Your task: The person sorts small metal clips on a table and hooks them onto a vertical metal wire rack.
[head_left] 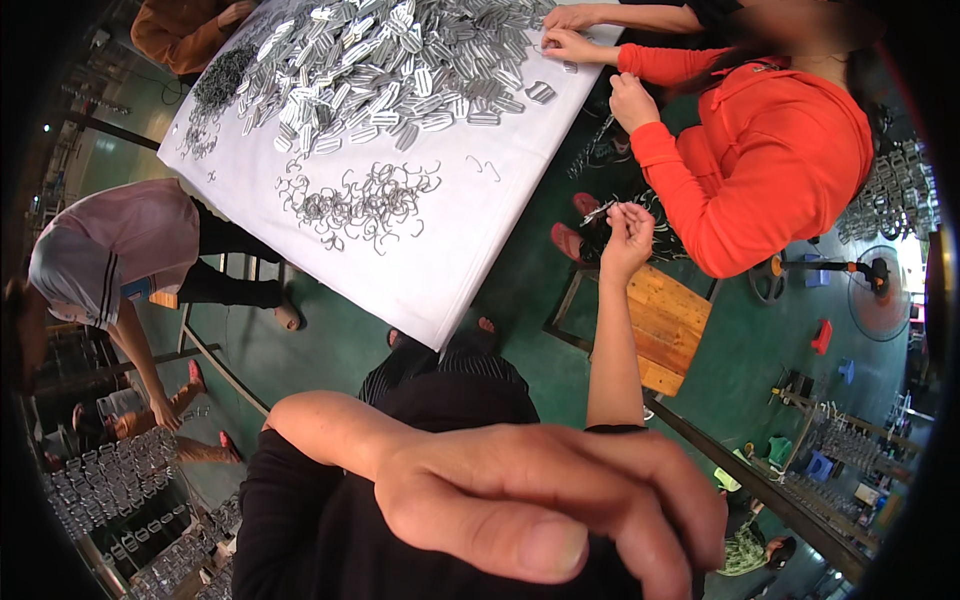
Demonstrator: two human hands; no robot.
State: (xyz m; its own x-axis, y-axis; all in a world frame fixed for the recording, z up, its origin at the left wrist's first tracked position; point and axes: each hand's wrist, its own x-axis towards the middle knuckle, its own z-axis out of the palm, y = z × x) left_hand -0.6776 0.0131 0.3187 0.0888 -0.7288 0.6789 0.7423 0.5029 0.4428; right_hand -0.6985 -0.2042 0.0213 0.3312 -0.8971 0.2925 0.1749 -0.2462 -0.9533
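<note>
My left hand (540,490) is large and close at the lower middle, palm down. Its fingers are loosely bent with the thumb apart, and nothing shows in them. Farther off to the right, my right hand (628,240) is raised beside the table's right edge. Its thumb and forefinger pinch a small silvery metal piece (600,212), too small to make out fully. On the white-covered table (420,290) lies a loose heap of thin curved wire hooks (355,205). Behind it spreads a big pile of ridged silver metal plates (390,70).
A person in red (760,150) works at the table's right side, near a wooden stool (650,330). Another person in pink (120,240) bends at left by racks of hanging metal parts (110,480). Dark small pieces (220,80) lie at the table's far left. A fan (878,290) stands right.
</note>
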